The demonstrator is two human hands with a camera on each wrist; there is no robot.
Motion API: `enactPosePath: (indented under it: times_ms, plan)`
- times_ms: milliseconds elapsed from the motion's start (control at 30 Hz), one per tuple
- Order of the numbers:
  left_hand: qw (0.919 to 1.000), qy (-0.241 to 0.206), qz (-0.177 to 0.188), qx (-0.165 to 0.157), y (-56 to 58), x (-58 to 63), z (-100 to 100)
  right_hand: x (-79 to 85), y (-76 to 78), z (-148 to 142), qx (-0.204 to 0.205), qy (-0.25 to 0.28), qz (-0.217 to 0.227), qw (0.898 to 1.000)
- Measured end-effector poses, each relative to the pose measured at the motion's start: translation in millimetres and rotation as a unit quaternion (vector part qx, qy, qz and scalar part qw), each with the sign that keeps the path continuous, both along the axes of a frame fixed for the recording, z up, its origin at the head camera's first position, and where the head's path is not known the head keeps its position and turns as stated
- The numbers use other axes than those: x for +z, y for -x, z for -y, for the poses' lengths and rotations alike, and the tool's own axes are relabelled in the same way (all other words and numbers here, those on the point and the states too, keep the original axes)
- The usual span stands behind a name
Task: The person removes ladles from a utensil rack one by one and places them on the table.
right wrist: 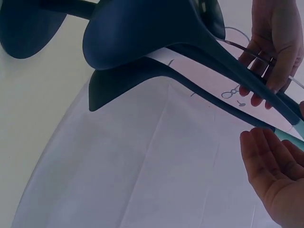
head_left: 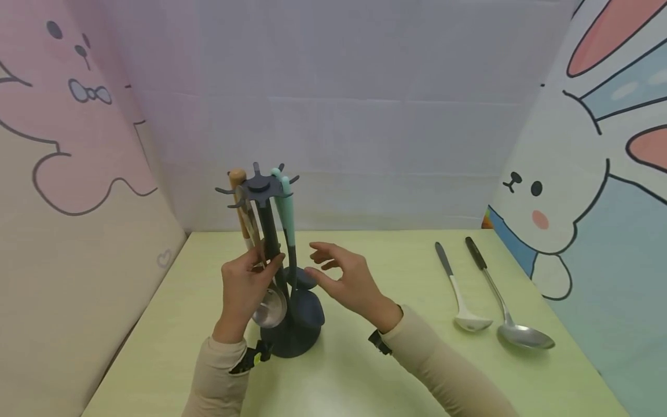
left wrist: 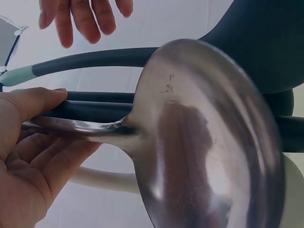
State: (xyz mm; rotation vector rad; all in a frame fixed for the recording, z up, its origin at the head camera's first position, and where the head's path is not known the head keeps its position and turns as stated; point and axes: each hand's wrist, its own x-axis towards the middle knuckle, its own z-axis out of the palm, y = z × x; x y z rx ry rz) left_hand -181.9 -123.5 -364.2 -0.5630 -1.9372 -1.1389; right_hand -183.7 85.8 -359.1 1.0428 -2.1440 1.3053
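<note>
A dark utensil rack (head_left: 267,223) stands upright on the table, hooks spreading from its top. My left hand (head_left: 247,289) grips its pole, with the thumb against the pole and the steel ladle's (head_left: 271,310) handle passing between thumb and fingers. The ladle's shiny bowl (left wrist: 204,137) fills much of the left wrist view. Two utensils with turquoise handles (head_left: 286,214) and dark blue heads (head_left: 307,308) hang on the right side. My right hand (head_left: 348,279) is just right of them, fingers loosely bent, holding nothing. A utensil with a wooden-coloured handle (head_left: 238,176) hangs on the left.
On the table's right side lie a white ladle (head_left: 471,322) with a grey handle and a large steel spoon (head_left: 526,336) with a black handle. Cloth backdrops with cartoon figures enclose the pale green table (head_left: 385,370) at the back and sides.
</note>
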Motion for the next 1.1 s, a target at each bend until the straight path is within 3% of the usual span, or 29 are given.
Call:
enactPosePath:
  times_ms: [500, 767, 1100]
  plan:
    - [0.9999, 0.011, -0.008, 0.006, 1.3, -2.8, 3, -11.3, -0.4, 30, 0.013, -0.002, 0.017, 1.0]
    - [0.9999, 0.012, -0.01, 0.005, 2.0, -4.0, 3, -16.1, 5.5, 35, 0.016, 0.004, -0.017, 1.0]
    - [0.9999, 0.009, -0.003, 0.003, 2.2, -3.3, 4, -17.6, 7.3, 35, 0.007, 0.001, -0.026, 1.0]
